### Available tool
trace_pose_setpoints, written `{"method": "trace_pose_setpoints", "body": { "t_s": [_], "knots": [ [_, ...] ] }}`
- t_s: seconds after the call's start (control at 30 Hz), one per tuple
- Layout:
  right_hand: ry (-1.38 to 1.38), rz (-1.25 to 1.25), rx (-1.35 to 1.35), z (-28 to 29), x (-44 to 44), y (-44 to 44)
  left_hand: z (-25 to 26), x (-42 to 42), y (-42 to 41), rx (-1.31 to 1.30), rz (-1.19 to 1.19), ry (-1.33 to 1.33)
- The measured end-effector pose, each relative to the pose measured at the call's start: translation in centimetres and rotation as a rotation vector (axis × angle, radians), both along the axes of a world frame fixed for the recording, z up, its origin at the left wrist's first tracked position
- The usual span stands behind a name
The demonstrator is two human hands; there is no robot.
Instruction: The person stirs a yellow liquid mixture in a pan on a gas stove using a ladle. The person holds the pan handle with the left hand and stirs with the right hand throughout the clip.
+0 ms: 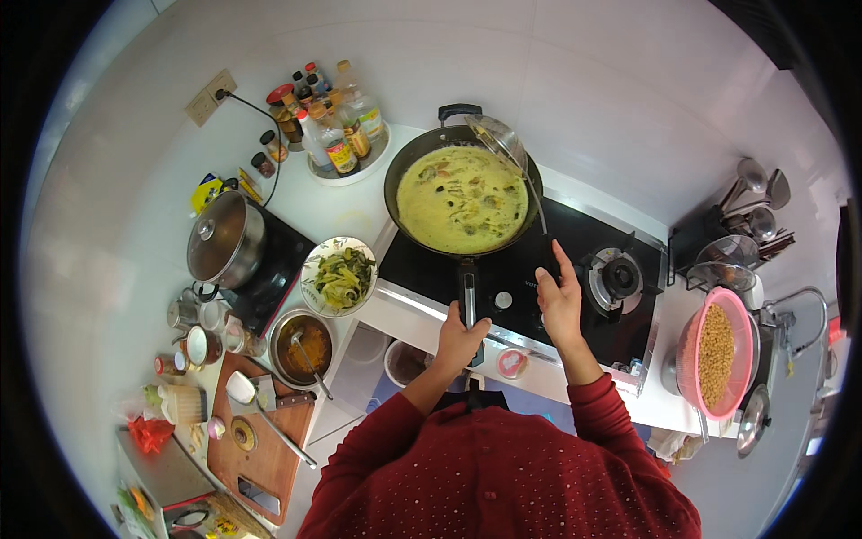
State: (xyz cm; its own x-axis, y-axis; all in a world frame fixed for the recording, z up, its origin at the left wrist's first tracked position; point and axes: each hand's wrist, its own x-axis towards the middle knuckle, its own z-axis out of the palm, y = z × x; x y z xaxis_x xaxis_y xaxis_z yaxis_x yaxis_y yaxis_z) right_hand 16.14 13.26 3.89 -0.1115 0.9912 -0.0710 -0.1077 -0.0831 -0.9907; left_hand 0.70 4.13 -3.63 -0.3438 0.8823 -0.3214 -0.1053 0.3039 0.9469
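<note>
My left hand (460, 339) grips the long handle of a dark wok (393, 192), which stands over the left side of the gas hob. Pale yellow-green broth (465, 195) fills much of the wok, with darker pieces floating in it. My right hand (561, 296) is closed around the dark handle of a metal skimmer (502, 143). The skimmer's round head tilts over the wok's far right rim, and a few bits cling to it. Left of the wok, a patterned bowl (339, 277) holds cooked leafy greens.
On the left stand a lidded steel pot (225, 239), a steel bowl with a spoon (301, 349), and a cutting board (269, 465) bearing a cleaver (269, 397). Bottles crowd a round tray (347, 176). A pink colander of soybeans (715, 357) sits right, past the bare burner (619, 276).
</note>
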Motion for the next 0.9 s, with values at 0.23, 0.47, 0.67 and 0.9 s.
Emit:
{"method": "trace_pose_setpoints", "body": {
  "t_s": [0.23, 0.47, 0.67, 0.9],
  "knots": [
    [0.046, 0.036, -0.006, -0.3, 0.3, 1.5, 1.0, 0.1, -0.1, -0.041, 0.002, 0.022],
    [0.022, 0.052, -0.01, -0.2, 0.4, 2.2, 1.6, 0.0, 0.1, -0.066, 0.008, 0.084],
    [0.056, 0.061, -0.034, -0.3, 0.5, 2.5, 1.9, -0.4, 0.0, -0.078, 0.013, 0.067],
    [-0.002, 0.07, -0.006, -0.1, 0.7, 2.8, 0.8, -0.3, -0.1, -0.07, -0.006, 0.038]
  ]
}}
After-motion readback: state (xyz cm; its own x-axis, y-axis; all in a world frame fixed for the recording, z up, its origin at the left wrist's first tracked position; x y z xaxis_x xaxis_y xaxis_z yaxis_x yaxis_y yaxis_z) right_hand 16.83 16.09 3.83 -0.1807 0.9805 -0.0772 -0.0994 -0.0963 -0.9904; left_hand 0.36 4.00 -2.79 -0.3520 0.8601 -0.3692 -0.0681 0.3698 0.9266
